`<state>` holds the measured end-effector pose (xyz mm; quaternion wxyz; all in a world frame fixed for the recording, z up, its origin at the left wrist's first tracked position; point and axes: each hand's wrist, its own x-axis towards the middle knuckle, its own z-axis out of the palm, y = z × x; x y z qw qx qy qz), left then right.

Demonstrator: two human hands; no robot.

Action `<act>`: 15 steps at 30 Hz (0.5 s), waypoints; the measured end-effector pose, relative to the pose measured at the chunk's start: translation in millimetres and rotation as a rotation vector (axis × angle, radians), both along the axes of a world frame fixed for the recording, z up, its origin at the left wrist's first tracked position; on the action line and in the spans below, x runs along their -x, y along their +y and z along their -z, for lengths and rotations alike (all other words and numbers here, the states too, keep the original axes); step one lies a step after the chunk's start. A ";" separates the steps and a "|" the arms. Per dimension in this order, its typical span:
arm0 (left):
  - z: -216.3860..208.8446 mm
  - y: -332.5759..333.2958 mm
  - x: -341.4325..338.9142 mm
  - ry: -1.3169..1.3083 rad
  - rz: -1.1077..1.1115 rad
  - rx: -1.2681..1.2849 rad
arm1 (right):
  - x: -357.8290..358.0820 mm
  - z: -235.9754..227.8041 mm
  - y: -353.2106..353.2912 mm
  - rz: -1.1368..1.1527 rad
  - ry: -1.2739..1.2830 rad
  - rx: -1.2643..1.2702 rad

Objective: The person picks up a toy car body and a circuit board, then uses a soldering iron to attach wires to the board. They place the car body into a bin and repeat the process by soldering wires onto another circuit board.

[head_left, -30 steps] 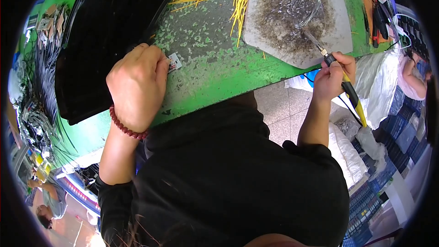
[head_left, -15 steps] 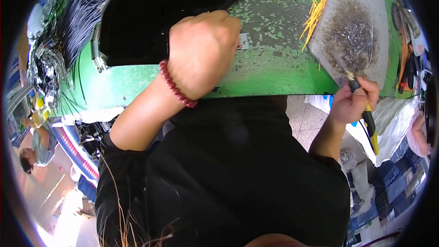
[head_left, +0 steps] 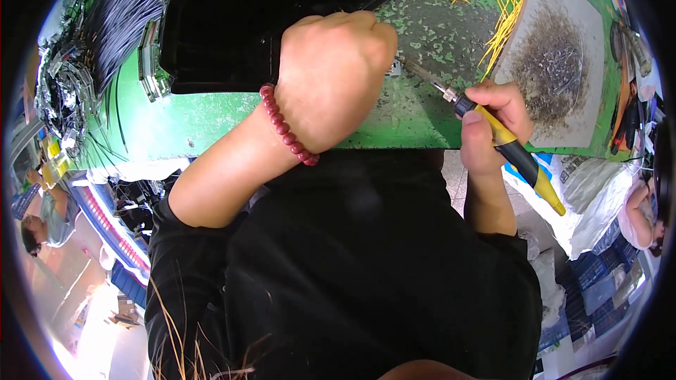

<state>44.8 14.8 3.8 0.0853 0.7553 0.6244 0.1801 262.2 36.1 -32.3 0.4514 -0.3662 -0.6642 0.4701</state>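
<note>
In my right hand is a soldering iron with a yellow and black handle, held like a pen. Its tip points up and left, close to a small whitish piece on the worn green bench. My left hand, back upward and fingers curled under, rests beside that piece. Whatever those fingers grip is hidden beneath the hand. A large black tray-like thing lies just beyond and left of my left hand.
Thin yellow wires lie scattered at the far right. Beside them a grey board carries dark residue and silvery bits. Bundled dark wires and metal-cased parts occupy the left. Hand tools sit at the right edge.
My right hand has brought the soldering iron from the grey board leftward, its tip now near the whitish piece. My left hand appears slightly farther right in view, still curled.
</note>
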 end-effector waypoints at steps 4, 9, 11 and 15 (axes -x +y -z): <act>-1.6 0.2 -0.9 -0.010 -0.005 0.006 | 1.7 -1.9 0.5 -0.002 0.004 0.015; -0.6 -0.2 -2.0 -0.029 -0.005 -0.001 | 3.2 0.3 3.9 -0.024 -0.042 -0.034; -1.1 0.2 -2.7 -0.029 -0.004 0.003 | 2.4 1.4 1.0 0.011 -0.010 -0.010; -3.1 -0.4 -1.7 -0.040 0.002 -0.013 | -1.0 3.3 0.0 0.033 0.061 0.015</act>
